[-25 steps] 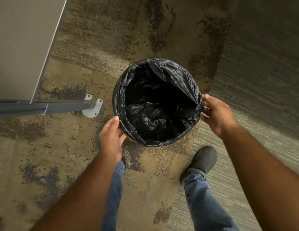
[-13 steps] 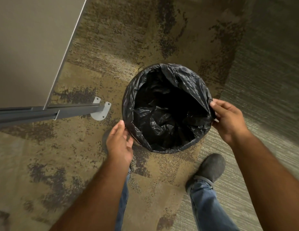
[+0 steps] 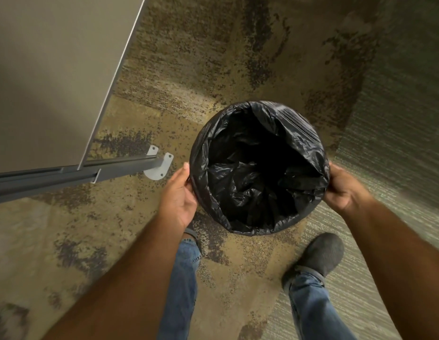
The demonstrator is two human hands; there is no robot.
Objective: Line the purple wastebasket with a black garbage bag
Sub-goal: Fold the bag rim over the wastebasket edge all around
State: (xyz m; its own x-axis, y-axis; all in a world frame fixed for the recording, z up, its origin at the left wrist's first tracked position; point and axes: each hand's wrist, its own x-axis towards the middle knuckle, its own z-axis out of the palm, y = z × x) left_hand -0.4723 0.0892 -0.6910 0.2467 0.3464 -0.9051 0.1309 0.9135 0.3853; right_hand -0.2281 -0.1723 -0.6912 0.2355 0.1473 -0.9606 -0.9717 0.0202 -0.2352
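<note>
Looking down past my jeans [image 3: 181, 290] and grey shoe [image 3: 321, 256], both hands sit at the rim of the wastebasket. Left hand [image 3: 180, 195] cupped against the left side, fingers pressing the bag film to the wall. Right hand [image 3: 343, 187] curled over the right edge, pinching folded-over plastic. Black garbage bag [image 3: 257, 173] sits inside the bin on the patterned carpet [image 3: 213, 57], mouth turned out over the whole rim; no purple shows. Film looks thin, soft, slick, crumpled at the bottom; likely tears if dragged. Best held at the cuff, smoothing downward. Beyond, left: partition panel [image 3: 54, 69] on a metal foot bracket [image 3: 159, 165].
</note>
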